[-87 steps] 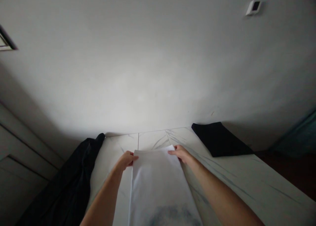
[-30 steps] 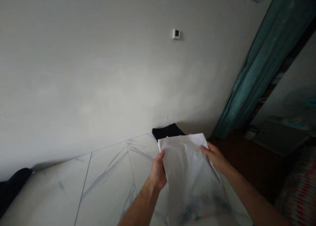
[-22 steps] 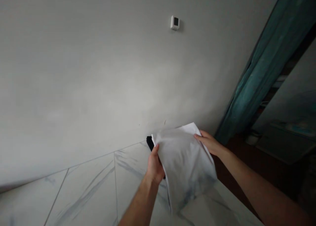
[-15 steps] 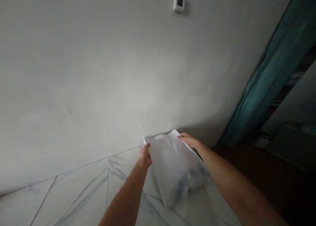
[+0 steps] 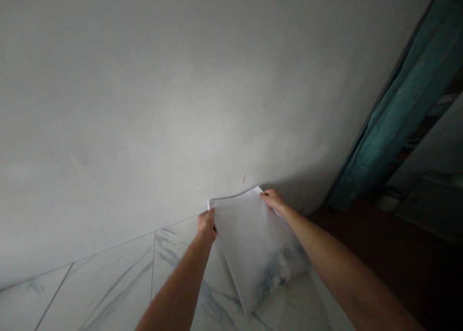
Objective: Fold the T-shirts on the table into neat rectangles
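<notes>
A white folded garment (image 5: 246, 244) is held up by both hands over the far part of a white marble-veined surface (image 5: 108, 292), its top edge just below the line where that surface meets a plain grey-white wall (image 5: 144, 104). The left hand (image 5: 207, 226) grips the upper left corner, with the fingers closed on the fabric. The right hand (image 5: 274, 200) pinches the upper right corner between thumb and fingers. The fabric appears thin and light, judged by how it bends under so small a grip. It should handle as soft and limp, with little stiffness and some tendency to slip or sag. The top corners appear the sound places to take hold, as the layers can be kept together there.

The garment is smooth and flat across its upper part, with a crisp upper edge. A mottled blue-grey print (image 5: 278, 273) shows through near the lower end. Whether that lower end touches the surface cannot be determined. A teal curtain (image 5: 387, 114) hangs to the right, beyond the surface.
</notes>
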{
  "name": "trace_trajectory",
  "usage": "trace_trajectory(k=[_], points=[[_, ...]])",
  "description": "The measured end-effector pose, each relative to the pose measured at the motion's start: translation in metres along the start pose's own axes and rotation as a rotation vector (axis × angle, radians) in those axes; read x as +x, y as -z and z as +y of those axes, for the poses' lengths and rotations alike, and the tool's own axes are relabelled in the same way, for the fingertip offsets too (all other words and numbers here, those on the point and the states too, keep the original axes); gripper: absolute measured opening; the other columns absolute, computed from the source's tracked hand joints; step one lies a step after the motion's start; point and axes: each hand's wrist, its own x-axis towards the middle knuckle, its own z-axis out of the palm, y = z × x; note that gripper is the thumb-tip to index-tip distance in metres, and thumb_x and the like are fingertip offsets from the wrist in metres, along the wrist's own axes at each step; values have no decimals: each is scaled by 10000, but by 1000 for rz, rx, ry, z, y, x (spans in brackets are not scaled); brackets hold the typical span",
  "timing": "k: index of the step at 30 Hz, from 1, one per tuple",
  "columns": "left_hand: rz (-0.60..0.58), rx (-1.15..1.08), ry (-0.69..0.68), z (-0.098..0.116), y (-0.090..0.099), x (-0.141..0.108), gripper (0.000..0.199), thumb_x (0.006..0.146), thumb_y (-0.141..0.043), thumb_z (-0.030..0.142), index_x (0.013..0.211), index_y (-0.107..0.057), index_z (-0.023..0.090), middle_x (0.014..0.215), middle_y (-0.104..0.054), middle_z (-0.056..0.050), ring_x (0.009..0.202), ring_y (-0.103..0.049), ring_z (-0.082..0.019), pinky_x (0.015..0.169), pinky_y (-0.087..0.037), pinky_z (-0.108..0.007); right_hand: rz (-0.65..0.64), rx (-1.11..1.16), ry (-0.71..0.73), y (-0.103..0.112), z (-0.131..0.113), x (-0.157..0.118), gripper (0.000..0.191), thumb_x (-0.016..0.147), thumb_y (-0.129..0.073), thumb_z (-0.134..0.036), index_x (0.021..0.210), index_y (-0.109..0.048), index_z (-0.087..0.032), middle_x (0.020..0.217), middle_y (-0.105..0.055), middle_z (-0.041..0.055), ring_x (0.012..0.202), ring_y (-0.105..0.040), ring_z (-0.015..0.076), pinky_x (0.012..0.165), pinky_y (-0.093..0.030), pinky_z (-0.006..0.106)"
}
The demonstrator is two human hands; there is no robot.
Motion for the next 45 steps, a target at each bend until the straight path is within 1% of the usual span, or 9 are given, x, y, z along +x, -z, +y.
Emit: trace_trajectory(k=[4,7,9,15,27,32,36,40,45], points=[[79,173,-338,5,5,-20,318,833,-605,188,1150,-627,202,1178,-689,-119,1206,-618,-269,1046,-487,-444,131,-87,166,-1,-11,-14,252,922,-539,-226,1102,-710,-182,1095,-728,128,1055,-652,253,928,-468,351],[-212,649,-788,4,-7,-35,364,866,-554,188,1217,-636,241,1378,-615,-98,1380,-478,-254,1209,-295,-469,41,-204,585,-9,-21,-31,331,973,-468,-257,1218,-684,-202,1269,-684,123,1209,-598,241,1085,-411,384],[-396,969,-940,-2,-16,-38,366,885,-562,246,1242,-638,235,1463,-560,-106,1468,-363,-291,1249,-156,-529,-69,-313,695,-17,-26,-41,393,989,-455,-338,1296,-652,-193,1390,-617,132,1344,-505,270,1161,-348,434],[-479,1002,-835,-21,-20,-23,445,897,-578,388,1287,-623,180,1556,-441,-177,1532,-173,-393,1238,31,-583,-296,-496,502,-32,-20,-43,699,988,-345,-595,1562,-361,-196,1656,-265,97,1536,-176,314,1238,-188,505],[-368,1064,-773,-14,-12,-24,451,901,-569,398,1322,-580,237,1588,-417,-116,1547,-137,-356,1242,5,-579,-245,-505,466,-33,-19,-44,734,964,-376,-655,1557,-378,-223,1669,-229,109,1538,-115,371,1231,-153,532],[-421,1088,-817,-18,-17,-59,483,901,-550,356,1351,-565,181,1596,-386,-173,1544,-145,-366,1222,93,-589,-321,-488,401,-20,-28,-53,744,979,-321,-653,1593,-282,-235,1682,-181,98,1547,-94,335,1229,-162,537],[-594,1005,-782,-34,-15,-92,537,896,-555,403,1402,-539,224,1614,-365,-137,1549,-137,-345,1217,113,-583,-334,-472,491,-7,-19,-89,736,993,-267,-644,1597,-275,-222,1673,-201,104,1548,-120,304,1234,-137,536],[-608,989,-688,-40,-14,-105,538,892,-544,419,1384,-569,202,1623,-339,-153,1547,-110,-376,1200,149,-596,-350,-509,441,9,-6,-121,727,997,-271,-619,1582,-315,-190,1659,-235,131,1537,-180,306,1226,-168,544],[-619,993,-688,-42,15,-141,563,920,-506,453,1438,-530,232,1641,-301,-132,1546,-117,-373,1199,114,-634,-317,-526,368,32,7,-139,678,993,-313,-560,1571,-338,-207,1638,-293,134,1517,-242,328,1187,-230,616]])
